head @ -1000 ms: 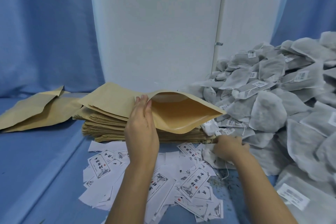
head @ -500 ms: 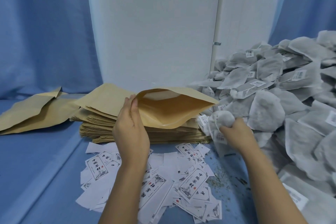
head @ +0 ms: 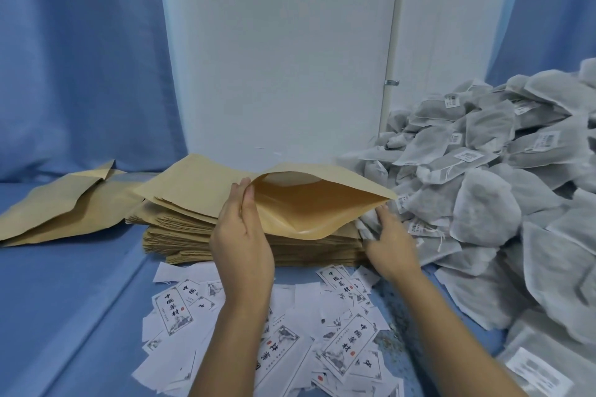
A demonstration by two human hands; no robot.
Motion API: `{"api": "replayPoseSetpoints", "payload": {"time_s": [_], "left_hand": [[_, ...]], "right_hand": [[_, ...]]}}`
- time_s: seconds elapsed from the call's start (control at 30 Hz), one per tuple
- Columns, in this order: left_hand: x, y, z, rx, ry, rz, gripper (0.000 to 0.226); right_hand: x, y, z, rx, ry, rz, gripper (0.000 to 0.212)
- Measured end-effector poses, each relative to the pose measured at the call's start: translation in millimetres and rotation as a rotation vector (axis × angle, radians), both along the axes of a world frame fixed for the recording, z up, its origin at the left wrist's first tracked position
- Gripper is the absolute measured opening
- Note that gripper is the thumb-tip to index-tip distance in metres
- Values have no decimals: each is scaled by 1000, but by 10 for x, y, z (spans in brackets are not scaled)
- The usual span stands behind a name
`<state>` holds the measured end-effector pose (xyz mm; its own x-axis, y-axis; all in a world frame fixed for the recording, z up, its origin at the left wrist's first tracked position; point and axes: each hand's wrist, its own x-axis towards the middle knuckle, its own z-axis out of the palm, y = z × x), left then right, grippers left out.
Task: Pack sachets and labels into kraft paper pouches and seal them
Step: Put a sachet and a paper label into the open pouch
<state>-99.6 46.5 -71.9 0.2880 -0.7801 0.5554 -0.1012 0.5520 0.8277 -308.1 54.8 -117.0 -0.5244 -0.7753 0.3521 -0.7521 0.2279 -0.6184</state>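
A kraft paper pouch lies on top of a stack of flat pouches with its mouth gaping towards me. My left hand holds the pouch's left edge, thumb and fingers at the upper lip. My right hand grips a grey-white sachet right at the mouth's right corner. A big heap of sachets fills the right side. Printed white labels lie scattered on the blue surface in front of the stack.
Two loose kraft pouches lie flat at the left. A white panel stands behind the stack, with blue curtain on both sides. A fold runs through the blue table cover at the left front.
My right hand picked a sachet out of the heap's foot, lifted it and brought it left to the pouch mouth. My left hand kept holding the pouch open.
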Motion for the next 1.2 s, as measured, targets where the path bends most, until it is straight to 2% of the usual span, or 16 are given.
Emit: {"api": "replayPoseSetpoints", "payload": {"time_s": [0.07,0.1,0.2,0.33,0.43,0.6,0.73,0.83,0.87,0.93,1.07,1.13,1.2], "left_hand": [[5,3,9,6,18,10,39],[5,3,15,8,27,19,38],[17,1,39,14,63,32,37],[29,-4,67,14,86,44,37],[41,-8,76,19,83,64,39],[50,-19,84,12,88,66,41],[45,-11,102,-27,104,93,38],[49,3,117,-67,150,141,36],[56,4,124,-75,167,159,36],[71,3,141,-94,197,193,36],[97,-15,144,-178,180,247,37],[116,-45,111,-200,124,264,36],[131,-73,59,-208,48,267,35]], "right_hand": [[0,32,-61,35,-17,2,76],[3,37,-85,31,4,-11,80],[5,27,-156,-39,55,-49,71],[9,18,-226,-116,5,-120,64],[0,17,-252,-199,-44,-152,49],[38,68,-91,-519,-282,-260,23],[239,93,200,-804,-453,-149,16],[422,82,400,-855,-772,-72,23],[456,86,463,-809,-911,-5,25],[463,122,570,-539,-1082,177,18],[425,316,672,164,-1017,545,9],[391,373,662,307,-986,688,28],[328,433,680,324,-1039,831,49]]}}
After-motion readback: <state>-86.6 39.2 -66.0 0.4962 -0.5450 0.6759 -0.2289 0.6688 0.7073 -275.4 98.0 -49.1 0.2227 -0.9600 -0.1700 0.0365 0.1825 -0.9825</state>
